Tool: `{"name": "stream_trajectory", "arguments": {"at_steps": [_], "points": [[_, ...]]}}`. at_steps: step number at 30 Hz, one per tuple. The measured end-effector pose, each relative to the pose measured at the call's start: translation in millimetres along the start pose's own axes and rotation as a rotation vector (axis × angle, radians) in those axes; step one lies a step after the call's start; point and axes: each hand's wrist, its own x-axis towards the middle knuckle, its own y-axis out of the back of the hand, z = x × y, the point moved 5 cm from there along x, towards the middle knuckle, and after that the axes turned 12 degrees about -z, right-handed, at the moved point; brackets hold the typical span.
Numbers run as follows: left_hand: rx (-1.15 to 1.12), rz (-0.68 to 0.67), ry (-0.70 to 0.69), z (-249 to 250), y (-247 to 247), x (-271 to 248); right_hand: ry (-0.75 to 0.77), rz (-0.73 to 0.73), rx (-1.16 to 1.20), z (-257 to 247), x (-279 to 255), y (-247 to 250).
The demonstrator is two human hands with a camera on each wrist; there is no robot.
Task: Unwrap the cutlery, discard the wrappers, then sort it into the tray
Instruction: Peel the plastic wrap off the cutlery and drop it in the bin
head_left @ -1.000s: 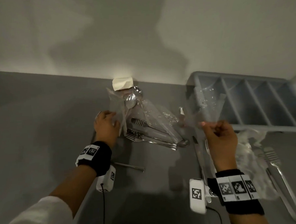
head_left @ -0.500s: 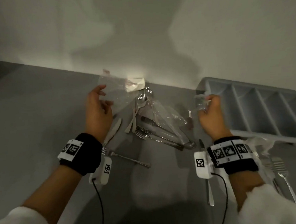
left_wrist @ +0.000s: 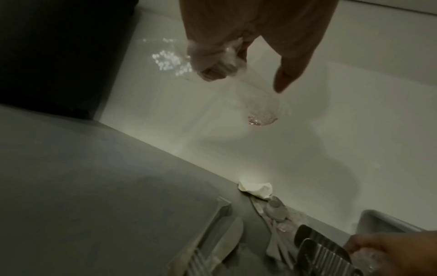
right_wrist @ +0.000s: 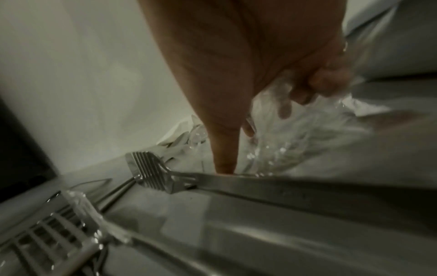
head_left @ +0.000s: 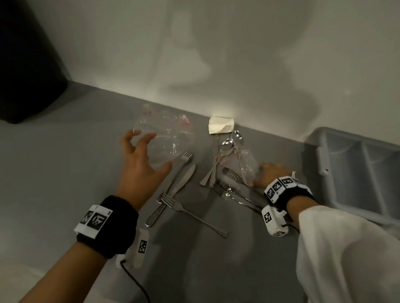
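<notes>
Two thin, crinkly wrappers, light and slippery, want bunching: the left hand (head_left: 141,164) loosely claws an empty one (head_left: 164,134) above the counter, the right hand (head_left: 271,173) pinches another (head_left: 247,164) on the cutlery pile.

1. This looks like a plain test or staging room, not a lived-in kitchen: a bare off-white wall (head_left: 259,55) meets a smooth grey tabletop (head_left: 44,171).
2. A grey plastic compartmented cutlery tray (head_left: 333,149) and loose steel forks (head_left: 193,212) suggest tableware sorting.
3. A dark boxy object (head_left: 15,56) stands in the corner.
</notes>
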Motion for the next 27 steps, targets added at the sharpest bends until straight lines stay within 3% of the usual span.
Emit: {"name": "stream_trajectory", "arguments": {"at_steps": [9,13,16,21,27], "points": [[-0.147,-0.071,0.156,-10.7,-3.3,-17.0,0.047,0.024,0.096,0.5,-2.1,-6.5],[-0.073,-0.171,0.174,-12.3,-11.4,-25.0,0.043,0.000,0.016,1.2,-12.0,-6.2],[-0.014,-0.243,0.273,-23.8,-19.2,-30.0,0.067,0.020,0.117,5.0,-21.6,-0.8],[-0.059,-0.366,0.374,-33.4,-30.7,-34.8,0.161,0.234,0.364,9.6,-67.7,20.2],[0.178,-0.628,0.268,-17.1,-80.2,-24.0,0.205,0.459,0.787,24.8,-132.4,17.4]]}}
